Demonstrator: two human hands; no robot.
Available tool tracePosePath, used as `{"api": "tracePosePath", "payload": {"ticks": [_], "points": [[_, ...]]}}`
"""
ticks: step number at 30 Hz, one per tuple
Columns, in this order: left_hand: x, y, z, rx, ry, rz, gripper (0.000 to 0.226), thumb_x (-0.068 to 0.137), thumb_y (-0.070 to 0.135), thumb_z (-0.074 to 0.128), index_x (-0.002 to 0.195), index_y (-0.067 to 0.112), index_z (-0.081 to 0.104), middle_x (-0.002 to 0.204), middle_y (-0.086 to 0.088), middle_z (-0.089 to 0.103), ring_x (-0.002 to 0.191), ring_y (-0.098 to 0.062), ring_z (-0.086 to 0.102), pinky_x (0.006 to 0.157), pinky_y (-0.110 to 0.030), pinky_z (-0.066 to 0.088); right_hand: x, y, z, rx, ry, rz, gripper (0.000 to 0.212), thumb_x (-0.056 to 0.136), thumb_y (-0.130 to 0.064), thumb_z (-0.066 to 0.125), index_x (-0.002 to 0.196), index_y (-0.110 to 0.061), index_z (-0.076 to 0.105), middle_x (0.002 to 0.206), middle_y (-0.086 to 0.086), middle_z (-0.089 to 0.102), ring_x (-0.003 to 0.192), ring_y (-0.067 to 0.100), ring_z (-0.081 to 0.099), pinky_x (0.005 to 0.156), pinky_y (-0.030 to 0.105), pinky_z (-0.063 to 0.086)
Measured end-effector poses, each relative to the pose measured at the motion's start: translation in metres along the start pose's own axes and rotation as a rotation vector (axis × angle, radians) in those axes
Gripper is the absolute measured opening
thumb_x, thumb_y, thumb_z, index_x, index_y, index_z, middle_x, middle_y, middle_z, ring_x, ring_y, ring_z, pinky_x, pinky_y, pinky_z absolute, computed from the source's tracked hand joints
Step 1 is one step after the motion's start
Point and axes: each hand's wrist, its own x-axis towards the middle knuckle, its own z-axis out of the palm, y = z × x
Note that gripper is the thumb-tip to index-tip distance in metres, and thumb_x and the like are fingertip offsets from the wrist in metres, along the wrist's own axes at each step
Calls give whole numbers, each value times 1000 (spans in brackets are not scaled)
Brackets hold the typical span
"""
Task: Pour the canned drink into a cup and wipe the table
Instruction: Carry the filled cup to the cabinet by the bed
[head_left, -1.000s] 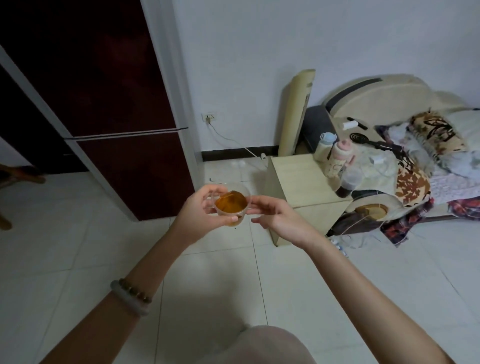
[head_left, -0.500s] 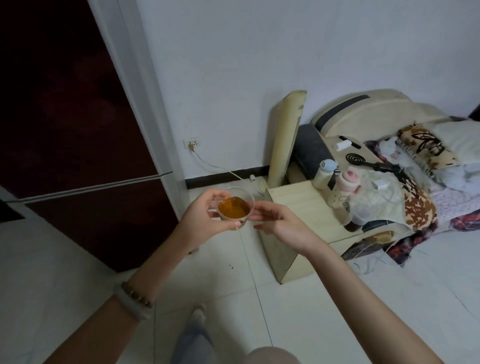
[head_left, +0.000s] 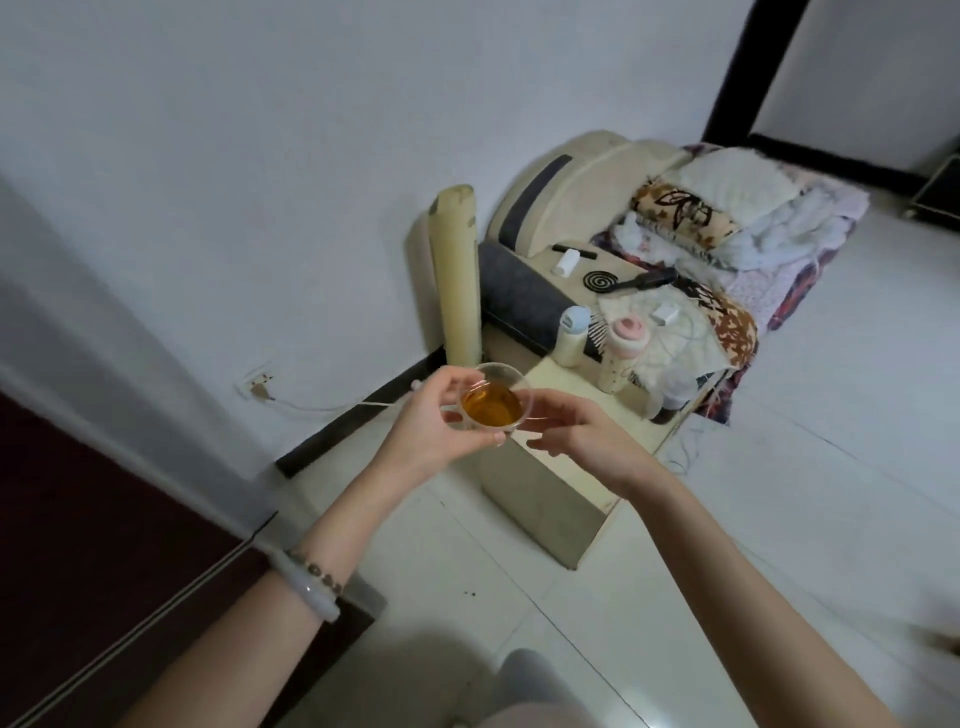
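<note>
A small clear cup (head_left: 491, 399) with amber drink in it is held in the air in front of me. My left hand (head_left: 431, 426) grips its left side with thumb and fingers curled round the wall. My right hand (head_left: 582, 441) holds its right side at the rim with its fingertips. The cup hangs just above the near left corner of a low cream bedside table (head_left: 550, 499). No can is in view.
On the table's far side stand a blue-capped bottle (head_left: 571, 335) and a pink-lidded bottle (head_left: 623, 353). A rolled mat (head_left: 460, 275) leans on the wall. A low bed (head_left: 727, 249) with blankets lies to the right. A dark door (head_left: 104, 545) is at left. White tile floor surrounds.
I have walked closer to the bedside table with the cup held in both hands. The view has swung right, so the door has slid left and the table lies right under the cup.
</note>
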Motion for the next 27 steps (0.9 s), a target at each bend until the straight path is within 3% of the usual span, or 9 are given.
{"api": "tracePosePath", "payload": {"ticks": [5, 9, 14, 22, 27], "points": [[61, -13, 12, 9, -202, -7, 60, 59, 27, 88, 107, 38, 54, 115, 10, 61, 112, -11, 57, 97, -36, 48, 25, 9, -20, -12, 110, 48, 58, 76, 17, 41, 122, -15, 56, 120, 1, 64, 115, 11, 57, 76, 16, 48], [112, -17, 31, 18, -347, -1, 58, 65, 23, 85, 112, 29, 52, 114, 14, 58, 111, -5, 53, 89, -20, 44, 47, 20, -45, -1, 224, 89, 59, 77, 17, 41, 122, -19, 54, 120, -2, 62, 114, 9, 57, 91, 33, 50], [179, -27, 55, 8, -437, 38, 59, 62, 23, 87, 108, 32, 52, 118, 9, 59, 117, -13, 52, 99, -41, 47, 81, 31, -78, 66, 352, 113, 60, 76, 17, 40, 121, -21, 55, 119, -4, 63, 112, 7, 57, 94, 31, 49], [269, -41, 87, 22, -561, 96, 65, 61, 24, 88, 116, 26, 53, 118, 8, 59, 116, -11, 54, 98, -41, 48, 128, 45, -124, 134, 450, 172, 67, 66, 6, 43, 127, -19, 54, 121, -5, 63, 113, 4, 58, 96, 31, 47], [306, -54, 104, 36, -612, 114, 64, 61, 26, 88, 114, 34, 53, 117, 9, 60, 113, -11, 55, 95, -39, 50, 151, 54, -141, 173, 513, 222, 66, 73, 18, 38, 122, -22, 57, 119, -5, 64, 111, 6, 58, 96, 35, 48]]}}
